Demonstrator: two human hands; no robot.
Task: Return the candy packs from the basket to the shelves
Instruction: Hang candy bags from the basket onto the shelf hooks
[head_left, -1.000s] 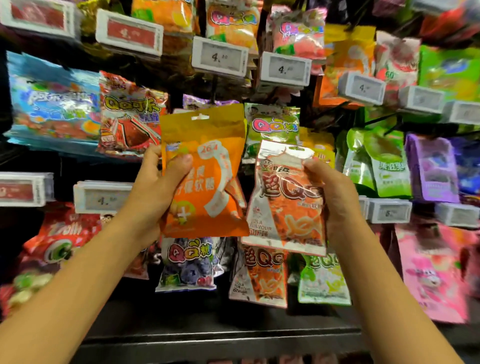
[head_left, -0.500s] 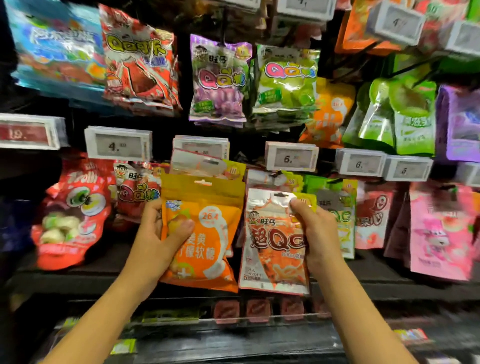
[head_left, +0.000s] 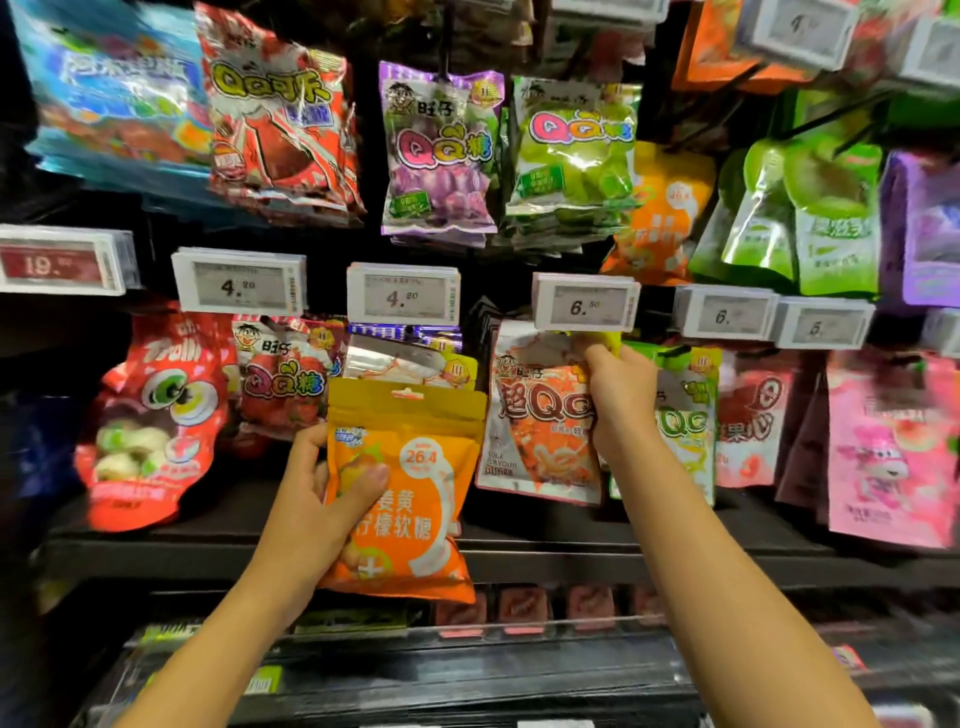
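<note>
While the left hand (head_left: 306, 499) holds a glossy orange and yellow stand-up candy pouch (head_left: 402, 493) by its lower left side, thumb across the front and grip clamped on it, the right hand (head_left: 621, 400) pinches the top right corner of a silver and orange cola gummy pack (head_left: 537, 415) just under a white price tag reading 6.80 (head_left: 584, 301). That grip is closed on the pack, which is lifted up against the row of hanging packs on the lower peg row; whether it sits on a peg cannot be told.

The orange pouch is held in front of the display, covering part of a silver pack with yellow corner (head_left: 410, 361) behind it. To its left hang a red strawberry gummy pack (head_left: 283, 374) and a large red bag with cartoon eyes (head_left: 150, 415). Right of the cola pack, partly hidden by the right wrist, hangs a green and white gummy pack (head_left: 685, 415), then a pink pack with a cartoon figure (head_left: 883, 447).

Above the tags hang a purple grape gummy pack (head_left: 439, 150) and a green apple gummy pack (head_left: 571, 150). A black shelf edge (head_left: 156, 556) runs below both forearms.
</note>
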